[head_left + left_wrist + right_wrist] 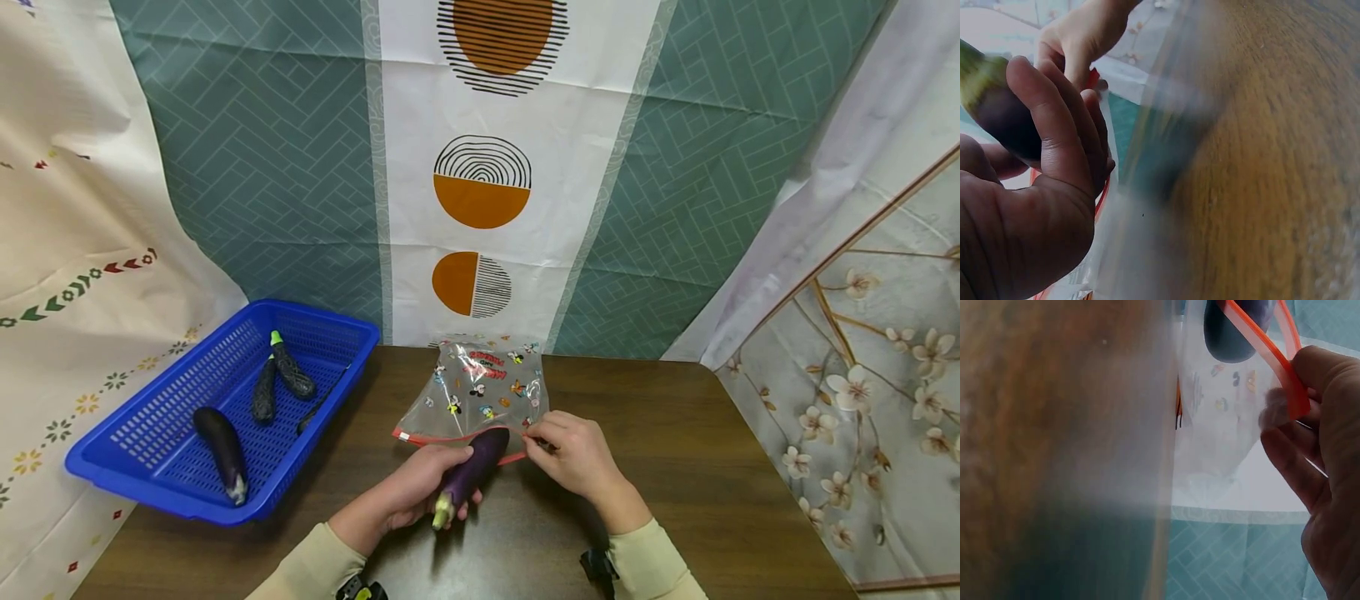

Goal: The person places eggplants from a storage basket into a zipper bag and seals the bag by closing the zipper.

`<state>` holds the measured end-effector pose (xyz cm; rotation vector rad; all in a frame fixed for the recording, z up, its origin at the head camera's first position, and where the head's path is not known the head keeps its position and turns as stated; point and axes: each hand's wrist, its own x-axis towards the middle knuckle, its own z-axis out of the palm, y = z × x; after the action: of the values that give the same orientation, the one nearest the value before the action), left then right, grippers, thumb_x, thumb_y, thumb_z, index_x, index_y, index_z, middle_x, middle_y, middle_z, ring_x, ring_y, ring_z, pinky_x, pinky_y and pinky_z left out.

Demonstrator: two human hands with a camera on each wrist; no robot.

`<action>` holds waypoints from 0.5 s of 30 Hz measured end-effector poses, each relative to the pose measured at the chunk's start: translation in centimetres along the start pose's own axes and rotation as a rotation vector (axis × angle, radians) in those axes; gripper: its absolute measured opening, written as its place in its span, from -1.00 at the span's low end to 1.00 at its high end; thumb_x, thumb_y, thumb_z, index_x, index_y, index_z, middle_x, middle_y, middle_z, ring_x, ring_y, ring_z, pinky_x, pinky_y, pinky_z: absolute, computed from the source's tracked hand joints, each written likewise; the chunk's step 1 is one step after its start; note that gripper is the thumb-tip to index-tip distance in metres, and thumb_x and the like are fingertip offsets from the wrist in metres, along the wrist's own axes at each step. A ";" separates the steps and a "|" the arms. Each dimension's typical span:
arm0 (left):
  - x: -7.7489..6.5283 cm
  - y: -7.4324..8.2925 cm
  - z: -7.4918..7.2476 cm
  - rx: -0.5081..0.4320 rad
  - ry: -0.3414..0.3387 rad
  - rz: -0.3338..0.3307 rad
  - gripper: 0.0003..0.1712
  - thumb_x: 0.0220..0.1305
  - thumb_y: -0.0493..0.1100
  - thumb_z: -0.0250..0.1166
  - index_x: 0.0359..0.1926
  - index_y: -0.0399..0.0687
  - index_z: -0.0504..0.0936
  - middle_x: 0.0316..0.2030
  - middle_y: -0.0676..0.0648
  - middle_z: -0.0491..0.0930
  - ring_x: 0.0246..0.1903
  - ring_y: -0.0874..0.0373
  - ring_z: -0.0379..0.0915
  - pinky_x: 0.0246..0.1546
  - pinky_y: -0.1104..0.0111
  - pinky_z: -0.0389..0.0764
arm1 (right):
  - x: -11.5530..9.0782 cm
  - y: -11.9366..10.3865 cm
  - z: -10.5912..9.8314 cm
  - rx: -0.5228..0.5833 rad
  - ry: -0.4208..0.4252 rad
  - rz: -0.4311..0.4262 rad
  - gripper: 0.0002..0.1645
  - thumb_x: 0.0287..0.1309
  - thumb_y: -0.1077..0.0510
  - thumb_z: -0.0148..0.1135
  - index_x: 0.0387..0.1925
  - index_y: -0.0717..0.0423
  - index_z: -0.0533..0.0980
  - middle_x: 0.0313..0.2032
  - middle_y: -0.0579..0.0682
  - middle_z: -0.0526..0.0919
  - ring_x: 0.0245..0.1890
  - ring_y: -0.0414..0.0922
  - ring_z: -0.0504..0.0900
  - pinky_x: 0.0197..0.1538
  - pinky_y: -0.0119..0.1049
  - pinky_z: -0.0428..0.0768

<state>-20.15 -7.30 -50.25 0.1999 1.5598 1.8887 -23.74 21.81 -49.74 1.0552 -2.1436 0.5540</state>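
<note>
A dark purple eggplant lies in my left hand, thumb over its top and fingers curled beneath; its green stem end points toward me. The blunt end is in the mouth of a clear zip bag printed with cartoon figures. My right hand pinches the right end of the bag's red zip edge. In the right wrist view, the eggplant's rounded end shows between the two red strips. The left wrist view shows the stem end and my curled fingers.
A blue plastic basket stands at the left of the brown wooden table. It holds one smooth eggplant and darker ones that look wrapped in netting. Patterned cloths hang behind and at both sides.
</note>
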 end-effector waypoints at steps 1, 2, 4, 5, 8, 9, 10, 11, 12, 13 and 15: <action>0.0 0.0 0.0 -0.003 0.002 0.004 -0.35 0.71 0.09 0.09 0.41 -0.42 0.40 -0.31 -0.23 0.78 -0.58 0.16 0.66 -0.67 0.35 0.65 | 0.0 0.0 0.0 -0.007 0.010 -0.006 -0.84 0.08 0.29 0.60 -0.33 -0.01 0.77 -0.41 -0.21 0.72 -0.45 -0.27 0.60 -0.45 -0.39 0.62; 0.0 0.0 0.0 -0.008 0.005 0.008 -0.35 0.71 0.09 0.09 0.42 -0.41 0.39 -0.31 -0.23 0.79 -0.58 0.16 0.66 -0.67 0.36 0.65 | 0.1 0.0 0.0 -0.015 0.020 -0.011 -0.85 0.08 0.29 0.59 -0.33 0.01 0.77 -0.41 -0.21 0.72 -0.45 -0.26 0.61 -0.45 -0.38 0.63; 0.0 0.1 0.0 -0.022 0.013 0.016 -0.34 0.71 0.09 0.08 0.44 -0.40 0.37 -0.30 -0.23 0.79 -0.58 0.16 0.66 -0.67 0.36 0.65 | 0.2 0.0 0.0 -0.032 0.042 -0.016 -0.88 0.10 0.28 0.57 -0.33 0.02 0.77 -0.41 -0.19 0.73 -0.44 -0.25 0.64 -0.45 -0.35 0.65; 0.0 0.1 0.0 -0.030 0.012 0.020 -0.34 0.72 0.10 0.07 0.46 -0.40 0.34 -0.29 -0.23 0.78 -0.57 0.16 0.66 -0.67 0.36 0.64 | 0.2 0.1 0.1 -0.038 0.053 -0.018 -0.89 0.12 0.28 0.55 -0.33 0.03 0.76 -0.40 -0.19 0.73 -0.43 -0.24 0.66 -0.44 -0.33 0.67; 0.1 0.2 0.0 -0.060 0.021 0.029 -0.32 0.75 0.11 0.03 0.48 -0.40 0.29 -0.26 -0.22 0.77 -0.54 0.15 0.64 -0.65 0.36 0.63 | 0.2 0.2 0.1 -0.050 0.081 -0.023 -0.92 0.15 0.27 0.52 -0.33 0.05 0.75 -0.38 -0.17 0.75 -0.41 -0.22 0.69 -0.42 -0.30 0.70; 0.2 0.2 0.0 -0.077 0.024 0.035 -0.31 0.76 0.11 0.02 0.49 -0.42 0.28 -0.24 -0.23 0.75 -0.52 0.14 0.64 -0.61 0.37 0.64 | 0.2 0.2 0.2 -0.052 0.086 -0.023 -0.93 0.15 0.26 0.51 -0.33 0.05 0.75 -0.38 -0.17 0.76 -0.40 -0.22 0.70 -0.42 -0.30 0.71; 0.2 0.3 0.0 -0.092 0.027 0.041 -0.31 0.77 0.10 0.00 0.50 -0.43 0.27 -0.23 -0.24 0.74 -0.50 0.14 0.64 -0.58 0.36 0.66 | 0.2 0.2 0.2 -0.053 0.089 -0.021 -0.93 0.16 0.26 0.51 -0.32 0.05 0.74 -0.37 -0.16 0.76 -0.40 -0.22 0.70 -0.42 -0.30 0.71; 0.2 0.3 0.0 -0.106 0.030 0.045 -0.31 0.78 0.09 -0.01 0.49 -0.45 0.26 -0.21 -0.25 0.73 -0.48 0.13 0.64 -0.55 0.36 0.67 | 0.2 0.2 0.2 -0.051 0.089 -0.018 -0.93 0.16 0.26 0.51 -0.32 0.05 0.74 -0.37 -0.16 0.76 -0.40 -0.22 0.70 -0.42 -0.30 0.71; 0.2 0.3 0.1 -0.121 0.036 0.050 -0.31 0.79 0.08 0.00 0.50 -0.47 0.26 -0.20 -0.26 0.72 -0.47 0.13 0.65 -0.51 0.36 0.69 | 0.2 0.2 0.2 -0.050 0.086 -0.013 -0.93 0.16 0.26 0.51 -0.32 0.05 0.74 -0.37 -0.16 0.76 -0.41 -0.23 0.69 -0.42 -0.31 0.70; 0.2 0.3 0.1 -0.135 0.042 0.051 -0.32 0.79 0.07 0.00 0.50 -0.48 0.26 -0.20 -0.27 0.72 -0.47 0.12 0.65 -0.49 0.37 0.71 | 0.2 0.2 0.2 -0.048 0.083 -0.008 -0.93 0.16 0.26 0.51 -0.32 0.04 0.74 -0.37 -0.16 0.76 -0.41 -0.23 0.69 -0.42 -0.32 0.70; 0.2 0.4 0.2 -0.156 0.051 0.053 -0.32 0.80 0.06 0.00 0.50 -0.51 0.26 -0.19 -0.28 0.71 -0.46 0.12 0.66 -0.45 0.37 0.73 | 0.2 0.1 0.2 -0.042 0.071 0.007 -0.92 0.15 0.26 0.51 -0.32 0.04 0.74 -0.37 -0.17 0.76 -0.41 -0.25 0.69 -0.42 -0.34 0.70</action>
<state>-20.38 -7.06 -49.95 0.1263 1.4442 2.0612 -23.96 21.61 -49.76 0.9905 -2.0886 0.5397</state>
